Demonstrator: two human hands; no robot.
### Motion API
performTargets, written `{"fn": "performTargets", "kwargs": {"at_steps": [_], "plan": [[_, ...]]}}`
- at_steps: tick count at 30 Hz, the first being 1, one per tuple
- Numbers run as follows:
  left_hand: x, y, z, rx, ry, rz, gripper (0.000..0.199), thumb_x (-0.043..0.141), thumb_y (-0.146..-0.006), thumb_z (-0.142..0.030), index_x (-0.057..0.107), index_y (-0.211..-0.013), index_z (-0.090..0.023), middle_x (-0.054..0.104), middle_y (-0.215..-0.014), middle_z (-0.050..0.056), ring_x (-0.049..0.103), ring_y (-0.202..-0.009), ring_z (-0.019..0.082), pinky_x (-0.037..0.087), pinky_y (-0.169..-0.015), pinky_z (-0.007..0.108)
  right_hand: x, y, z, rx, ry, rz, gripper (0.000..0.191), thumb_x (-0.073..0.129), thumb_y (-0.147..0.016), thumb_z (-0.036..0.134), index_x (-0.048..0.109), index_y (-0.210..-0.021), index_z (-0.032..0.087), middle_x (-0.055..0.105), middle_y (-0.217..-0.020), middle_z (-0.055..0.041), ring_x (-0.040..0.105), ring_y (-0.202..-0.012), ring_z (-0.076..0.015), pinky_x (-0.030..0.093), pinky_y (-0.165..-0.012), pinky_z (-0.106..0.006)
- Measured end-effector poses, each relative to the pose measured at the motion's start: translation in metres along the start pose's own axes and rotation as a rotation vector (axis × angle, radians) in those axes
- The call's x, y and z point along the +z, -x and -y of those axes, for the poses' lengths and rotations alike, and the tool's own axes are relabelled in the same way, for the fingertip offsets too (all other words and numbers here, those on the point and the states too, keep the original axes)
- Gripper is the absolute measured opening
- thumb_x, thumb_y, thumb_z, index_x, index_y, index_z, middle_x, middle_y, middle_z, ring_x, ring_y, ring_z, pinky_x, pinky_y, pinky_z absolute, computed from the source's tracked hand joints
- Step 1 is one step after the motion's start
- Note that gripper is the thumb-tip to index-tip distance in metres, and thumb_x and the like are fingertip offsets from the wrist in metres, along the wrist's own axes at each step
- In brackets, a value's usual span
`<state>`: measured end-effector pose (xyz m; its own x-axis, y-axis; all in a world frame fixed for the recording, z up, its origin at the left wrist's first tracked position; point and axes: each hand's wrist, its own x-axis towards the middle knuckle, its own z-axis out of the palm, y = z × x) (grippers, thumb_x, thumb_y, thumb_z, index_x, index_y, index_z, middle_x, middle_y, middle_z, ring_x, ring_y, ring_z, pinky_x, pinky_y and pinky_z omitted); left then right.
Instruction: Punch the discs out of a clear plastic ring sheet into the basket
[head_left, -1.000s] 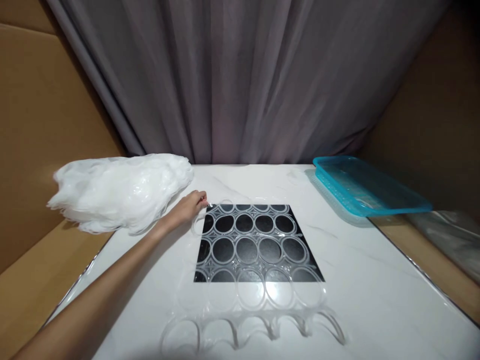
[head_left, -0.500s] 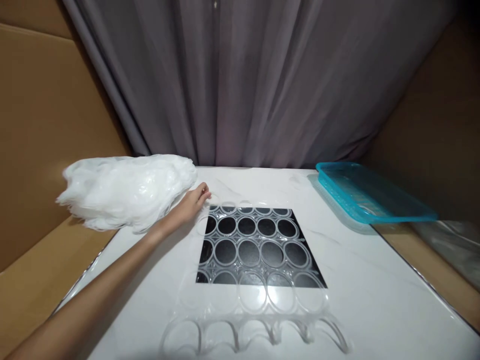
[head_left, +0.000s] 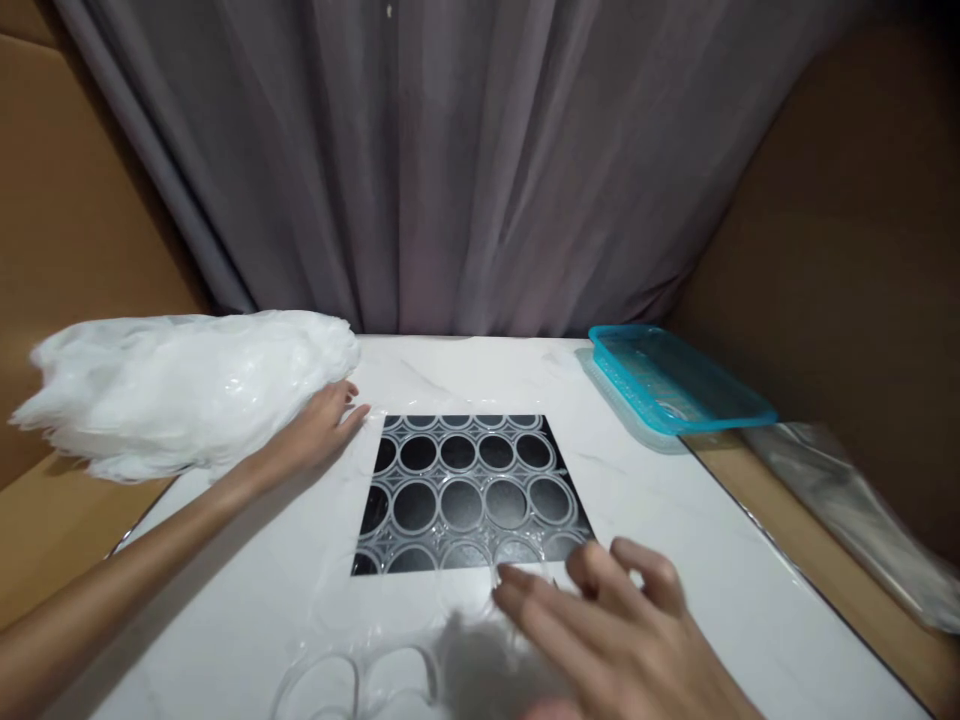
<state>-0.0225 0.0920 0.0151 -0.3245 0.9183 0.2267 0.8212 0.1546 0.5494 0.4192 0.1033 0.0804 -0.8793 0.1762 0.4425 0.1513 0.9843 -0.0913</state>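
A clear plastic sheet with rows of round rings (head_left: 416, 478) lies over a black square (head_left: 574, 515) on the white table, its near part reaching past the square. At the sheet's far left corner is my left hand (head_left: 328, 425), open, thumb and fingers apart, beside a pile of white translucent plastic sheets (head_left: 202, 385). My right hand (head_left: 607, 625) is over the near right part of the clear sheet. Its forefinger stretches out and other fingers bend, spread apart, with nothing visible between them. Whether the fingertips press on the sheet I cannot tell. This hand hides the sheet's near right corner.
A blue transparent tray (head_left: 679, 395) stands at the back right of the white table (head_left: 637, 500). Clear plastic wrapping (head_left: 847, 510) lies beyond the right edge. Cardboard walls (head_left: 75, 200) rise on both sides, and a grey curtain (head_left: 442, 170) hangs behind.
My right hand has come into view over the near right of the clear sheet. My left hand has loosened its pinch at the far left corner. The view has turned slightly right.
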Motion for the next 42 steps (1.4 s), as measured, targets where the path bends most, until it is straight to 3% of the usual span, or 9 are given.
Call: {"fn": "performTargets", "kwargs": {"at_steps": [4,6,9,12,18,21,26,32,42], "plan": [[-0.022,0.063,-0.013,0.094,-0.063,0.113,0.032,0.054,-0.102,-0.05,0.064,-0.117,-0.024,0.065,-0.12,0.008,0.063,-0.109,0.026,0.049,-0.1,0.043,0.033,0.043,-0.065,0.228,0.115,0.011,0.031,0.051,-0.109,0.038,0.064,-0.136,0.032,0.069,-0.135,-0.0086,0.063,-0.11,-0.0406,0.053,-0.091,-0.068],[-0.019,0.089,-0.024,0.189,-0.129,0.21,0.029,0.049,-0.105,-0.046,0.063,-0.124,-0.029,0.065,-0.126,0.006,0.063,-0.114,0.024,0.049,-0.102,0.041,0.041,0.06,-0.082,0.328,0.007,0.091,0.036,0.047,-0.11,0.027,0.058,-0.144,0.032,0.061,-0.144,-0.0098,0.06,-0.122,-0.0371,0.056,-0.096,-0.061],[-0.001,0.104,-0.034,0.366,-0.301,0.232,0.035,0.049,-0.107,-0.037,0.058,-0.14,-0.031,0.063,-0.139,0.007,0.06,-0.127,0.026,0.048,-0.109,0.046,0.047,0.062,-0.095,0.37,-0.163,0.192,0.059,0.041,-0.106,0.01,0.036,-0.161,0.029,0.047,-0.156,-0.0127,0.053,-0.137,-0.0305,0.056,-0.106,-0.048],[0.017,0.101,-0.034,0.483,-0.398,0.191,0.041,0.047,-0.105,-0.026,0.056,-0.146,-0.026,0.066,-0.14,0.009,0.064,-0.125,0.029,0.05,-0.109,0.052,0.058,0.043,-0.108,0.347,-0.164,0.155,0.063,0.042,-0.102,0.004,0.034,-0.161,0.025,0.049,-0.152,-0.0155,0.053,-0.135,-0.031,0.055,-0.106,-0.049],[0.021,0.095,-0.026,0.512,-0.446,0.126,0.056,0.039,-0.095,-0.002,0.058,-0.143,-0.023,0.067,-0.137,0.012,0.066,-0.124,0.028,0.056,-0.103,0.051,0.093,0.012,-0.14,0.304,0.064,0.048,0.029,0.049,-0.107,0.014,0.057,-0.134,0.019,0.065,-0.121,-0.0146,0.061,-0.112,-0.0335,0.06,-0.081,-0.047],[0.021,0.091,-0.029,0.504,-0.449,0.124,0.054,0.037,-0.097,-0.002,0.055,-0.144,-0.022,0.066,-0.137,0.014,0.065,-0.124,0.029,0.056,-0.103,0.052,0.099,0.005,-0.146,0.311,0.091,0.04,0.013,0.051,-0.108,0.019,0.062,-0.115,0.018,0.063,-0.116,-0.0147,0.059,-0.107,-0.0334,0.058,-0.077,-0.046],[0.024,0.072,-0.04,0.487,-0.414,0.141,0.027,0.044,-0.105,-0.023,0.064,-0.123,-0.023,0.07,-0.115,0.011,0.068,-0.104,0.027,0.057,-0.095,0.05,0.096,0.0,-0.148,0.318,0.025,0.043,0.012,0.046,-0.11,0.02,0.055,-0.103,0.019,0.061,-0.108,-0.0124,0.059,-0.099,-0.0293,0.054,-0.078,-0.041],[0.021,0.064,-0.046,0.466,-0.375,0.143,0.027,0.039,-0.107,-0.03,0.064,-0.109,-0.022,0.07,-0.11,0.009,0.065,-0.102,0.027,0.053,-0.096,0.051,0.079,0.007,-0.147,0.383,-0.072,0.057,0.013,0.041,-0.112,0.022,0.052,-0.105,0.021,0.06,-0.096,-0.0071,0.06,-0.085,-0.0234,0.05,-0.072,-0.035],[0.036,0.095,-0.036,0.451,-0.333,0.107,0.038,0.035,-0.11,-0.035,0.066,-0.13,-0.031,0.071,-0.131,0.004,0.065,-0.117,0.027,0.055,-0.102,0.048,0.06,0.025,-0.143,0.434,-0.152,0.058,0.019,0.044,-0.112,0.029,0.06,-0.103,0.023,0.065,-0.101,-0.0088,0.059,-0.097,-0.0274,0.048,-0.079,-0.04]]}}
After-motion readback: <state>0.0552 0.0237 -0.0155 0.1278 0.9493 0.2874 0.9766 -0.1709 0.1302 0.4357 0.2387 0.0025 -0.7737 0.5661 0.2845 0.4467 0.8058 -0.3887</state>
